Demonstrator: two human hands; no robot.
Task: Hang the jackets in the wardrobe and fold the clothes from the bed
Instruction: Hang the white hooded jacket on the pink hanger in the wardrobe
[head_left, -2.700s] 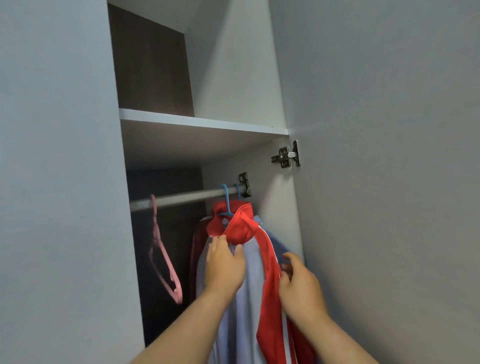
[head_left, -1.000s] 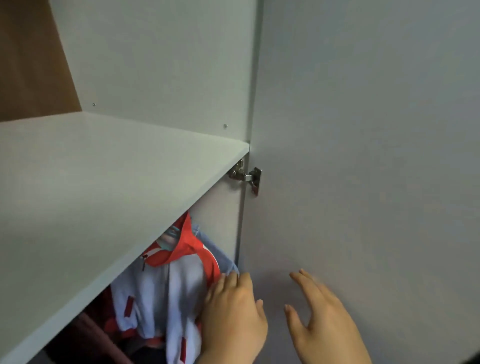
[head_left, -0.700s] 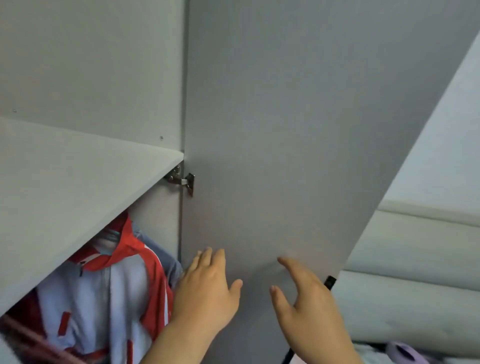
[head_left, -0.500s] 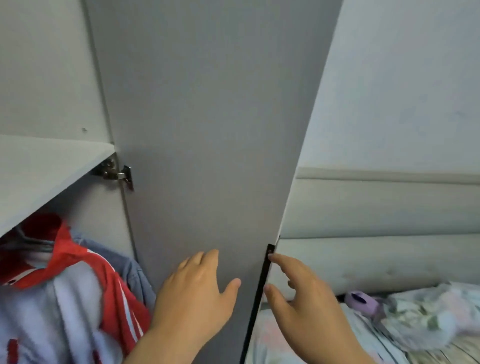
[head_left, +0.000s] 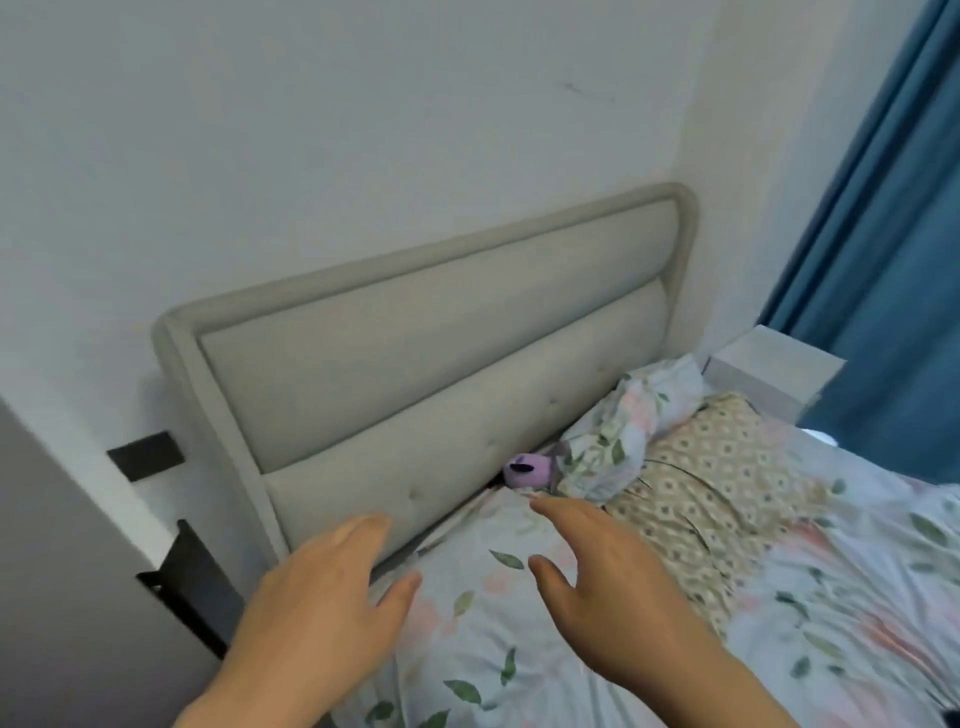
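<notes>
Head view. Left hand (head_left: 322, 597) and right hand (head_left: 602, 587), both with fingers straight and spread and nothing held, hover over the floral-sheeted bed (head_left: 857, 597) just in front of the padded beige fabric headboard (head_left: 441, 374). The open posture suits a reach for cloth, judged as the start of the folding step. The crumpled white leaf-print cloth bundle (head_left: 618, 441) rests against the headboard's lower right end. The tan diamond-patterned cloth (head_left: 717, 493) lies beside it, farther from the headboard. Whether either is garment or bedding cannot be told. Both lie beyond the right hand, untouched. The left hand is farther off. A small purple plush object (head_left: 530, 470) sits at the headboard's base.
</notes>
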